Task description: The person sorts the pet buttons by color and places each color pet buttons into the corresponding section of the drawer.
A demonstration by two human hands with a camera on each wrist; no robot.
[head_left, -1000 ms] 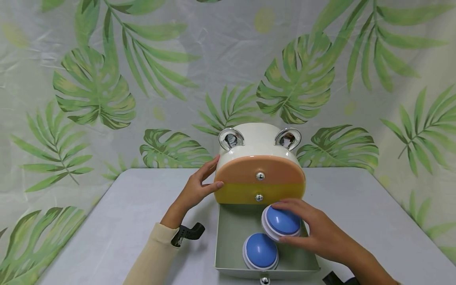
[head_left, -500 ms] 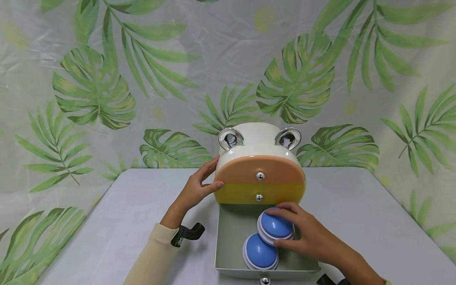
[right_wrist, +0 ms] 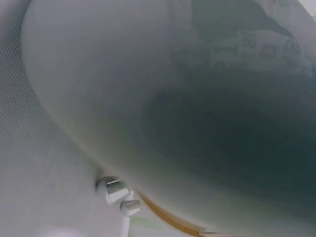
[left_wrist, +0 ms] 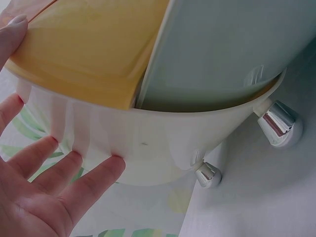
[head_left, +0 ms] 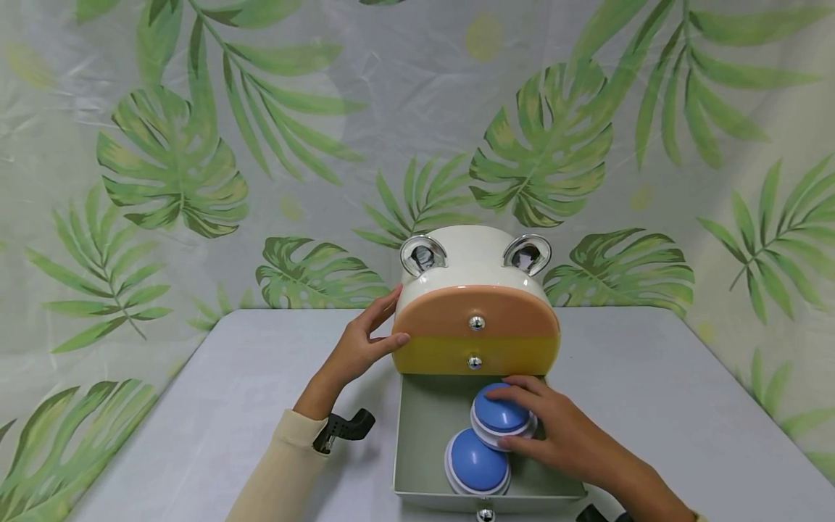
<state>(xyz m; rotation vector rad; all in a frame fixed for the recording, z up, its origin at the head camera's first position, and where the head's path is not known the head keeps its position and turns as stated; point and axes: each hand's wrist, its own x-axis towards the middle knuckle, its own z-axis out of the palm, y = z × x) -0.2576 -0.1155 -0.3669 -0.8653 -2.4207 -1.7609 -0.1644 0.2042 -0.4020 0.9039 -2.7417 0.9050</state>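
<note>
A toy-like drawer box (head_left: 472,254) with a white body stands on the table, its bottom green drawer (head_left: 424,435) pulled out. Inside that drawer are two blue domed push buttons with white bases. One, the nearer button (head_left: 478,460), sits by the drawer's front wall. My right hand (head_left: 561,431) holds the farther button (head_left: 501,409) between thumb and fingers, its base overlapping the nearer one in the head view. Against the box's left side rests my left hand (head_left: 359,346), fingers extended along the white wall (left_wrist: 148,143) and thumb on the front edge.
Above the green drawer, the orange drawer (head_left: 437,312) and yellow drawer (head_left: 430,355) are closed, each with a silver knob. Silver knob-like feet (left_wrist: 280,126) show under the box in the left wrist view. A leaf-print cloth (head_left: 417,109) hangs behind the white table (head_left: 261,406).
My right hand has shifted left and slightly nearer with its button, bringing it up against the other button in the head view. The left hand and the box have stayed put.
</note>
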